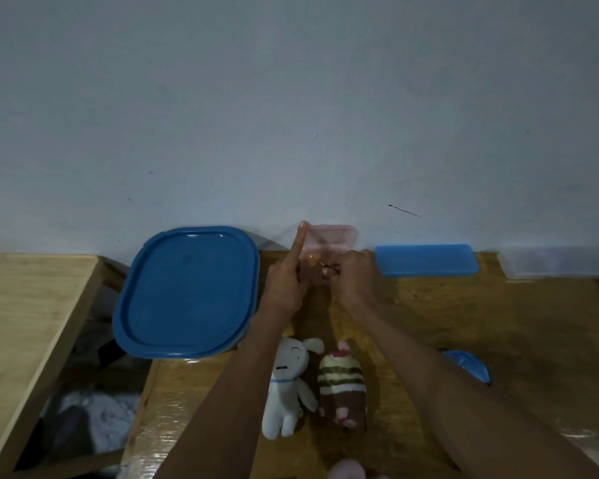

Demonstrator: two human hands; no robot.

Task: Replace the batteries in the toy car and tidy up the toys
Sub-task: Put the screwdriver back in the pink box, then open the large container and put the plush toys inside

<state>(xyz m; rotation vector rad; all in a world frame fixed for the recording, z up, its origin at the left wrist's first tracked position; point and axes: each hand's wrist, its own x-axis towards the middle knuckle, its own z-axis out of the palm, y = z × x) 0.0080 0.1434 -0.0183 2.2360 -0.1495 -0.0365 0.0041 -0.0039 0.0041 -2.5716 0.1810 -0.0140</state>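
A small pink see-through box stands by the wall with its lid raised. My left hand holds it at its left side, index finger straight up along the lid's edge and the other fingers curled. My right hand pinches a small thin object over the box's opening; what it is cannot be told. A white rabbit plush and a striped brown-and-cream plush lie on the wooden table between my forearms. No toy car is visible.
A large container with a blue lid sits left of my hands at the table's edge. A long blue box and a clear box line the wall on the right. A blue object lies at right. A second table stands left, across a gap.
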